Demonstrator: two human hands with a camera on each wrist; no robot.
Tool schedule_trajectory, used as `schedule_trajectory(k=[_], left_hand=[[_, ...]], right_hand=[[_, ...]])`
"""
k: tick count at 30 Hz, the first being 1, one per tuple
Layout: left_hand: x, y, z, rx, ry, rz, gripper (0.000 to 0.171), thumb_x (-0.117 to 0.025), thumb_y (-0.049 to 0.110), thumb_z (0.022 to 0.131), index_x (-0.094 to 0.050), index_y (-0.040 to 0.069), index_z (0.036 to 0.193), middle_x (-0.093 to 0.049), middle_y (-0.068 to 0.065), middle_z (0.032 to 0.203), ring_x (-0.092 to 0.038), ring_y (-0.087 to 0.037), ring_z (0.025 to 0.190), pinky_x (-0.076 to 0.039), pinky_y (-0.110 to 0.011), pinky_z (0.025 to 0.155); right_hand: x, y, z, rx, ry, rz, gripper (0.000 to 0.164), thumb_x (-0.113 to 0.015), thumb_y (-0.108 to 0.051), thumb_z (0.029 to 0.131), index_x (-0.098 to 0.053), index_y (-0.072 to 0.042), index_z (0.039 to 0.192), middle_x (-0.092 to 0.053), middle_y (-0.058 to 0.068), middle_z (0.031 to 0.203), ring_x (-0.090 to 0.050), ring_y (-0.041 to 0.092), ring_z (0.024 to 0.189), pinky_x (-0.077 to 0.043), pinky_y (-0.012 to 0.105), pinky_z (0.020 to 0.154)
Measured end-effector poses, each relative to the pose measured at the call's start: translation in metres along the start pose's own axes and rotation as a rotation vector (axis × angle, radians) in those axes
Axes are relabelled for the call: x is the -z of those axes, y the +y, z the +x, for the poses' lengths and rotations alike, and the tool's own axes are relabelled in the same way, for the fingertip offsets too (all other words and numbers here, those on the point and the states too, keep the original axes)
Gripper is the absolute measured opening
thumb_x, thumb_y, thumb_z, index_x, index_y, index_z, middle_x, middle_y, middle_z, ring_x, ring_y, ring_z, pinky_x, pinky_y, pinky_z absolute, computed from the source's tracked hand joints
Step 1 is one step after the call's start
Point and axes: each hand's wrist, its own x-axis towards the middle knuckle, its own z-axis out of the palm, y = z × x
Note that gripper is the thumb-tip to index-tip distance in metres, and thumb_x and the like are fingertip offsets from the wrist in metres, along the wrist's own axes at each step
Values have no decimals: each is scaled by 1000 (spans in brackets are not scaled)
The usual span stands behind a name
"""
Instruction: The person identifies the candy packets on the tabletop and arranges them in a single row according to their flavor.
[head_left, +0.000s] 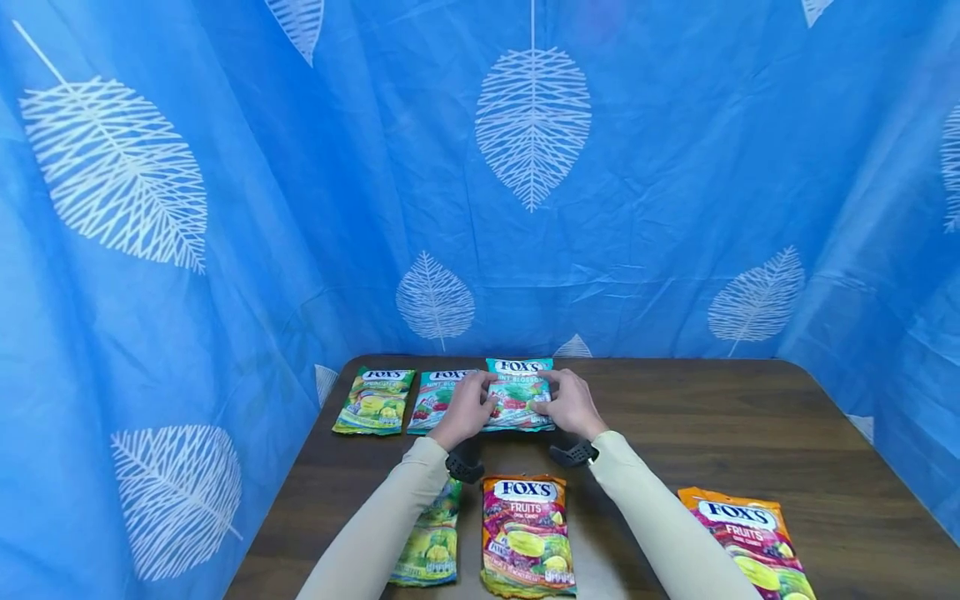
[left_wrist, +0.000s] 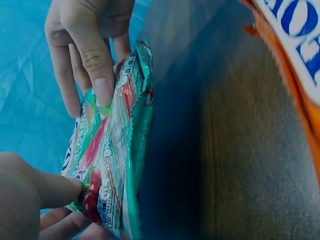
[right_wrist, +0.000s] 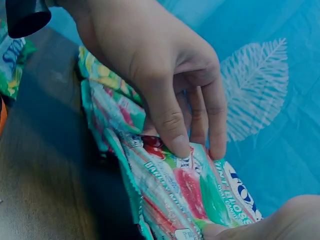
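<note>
Both hands hold a teal Fox's mint blossom candy bag at the back of the table, one at each side. My left hand has its thumb on the bag's front, its fingers over the left edge. From the other side my right hand grips it, thumb pressed on the printed face. In the left wrist view the bag's sealed bottom edge faces the camera. Left of it lies a second mint blossom bag, partly covered by my left hand. A green-yellow Fox's bag sits at the row's left end.
Nearer on the brown table lies a purple-orange Fox's fruits bag. Beside it, my left sleeve partly hides another green-yellow bag. A second fruits bag is at the right front. A blue leaf-patterned curtain borders the table.
</note>
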Motion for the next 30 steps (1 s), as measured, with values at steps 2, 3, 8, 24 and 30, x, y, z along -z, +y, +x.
schedule_trajectory(k=[2, 3, 8, 24, 30], left_hand=[[-1, -3, 1, 28, -8, 5, 38, -72, 1, 105, -65, -4, 142, -62, -14, 116, -55, -22, 92, -53, -34, 79], [-2, -4, 1, 35, -12, 7, 39, -72, 1, 105, -65, -4, 143, -61, -14, 116, -55, -22, 93, -54, -35, 79], [-9, -11, 4, 64, -35, 5, 39, -69, 1, 107, -63, -3, 145, -61, -14, 119, -55, -25, 100, -57, -40, 86], [-22, -24, 7, 43, -30, 45, 39, -68, -3, 106, -64, -5, 145, -63, -17, 120, -57, -24, 100, -57, -45, 89], [-23, -23, 6, 36, -24, 70, 38, -69, -3, 105, -65, -5, 143, -63, -20, 126, -61, -32, 112, -57, -50, 100]], right_hand=[[-3, 1, 2, -4, 0, -3, 62, -87, -3, 93, -63, 4, 149, -61, 22, 128, -65, 34, 105, -61, 47, 87], [-5, 1, 3, -5, 0, -7, 62, -87, -3, 93, -63, 5, 149, -62, 22, 128, -65, 34, 104, -60, 47, 88], [-11, 6, 7, -14, 8, -37, 61, -87, -3, 93, -63, 6, 148, -62, 22, 128, -62, 33, 103, -57, 50, 91], [-19, 18, 9, -35, -6, -64, 57, -83, -2, 96, -63, 8, 148, -61, 26, 136, -64, 36, 112, -56, 53, 98], [-20, 18, 9, -33, -12, -85, 56, -83, -2, 96, -63, 8, 148, -61, 26, 136, -63, 36, 112, -55, 54, 99]])
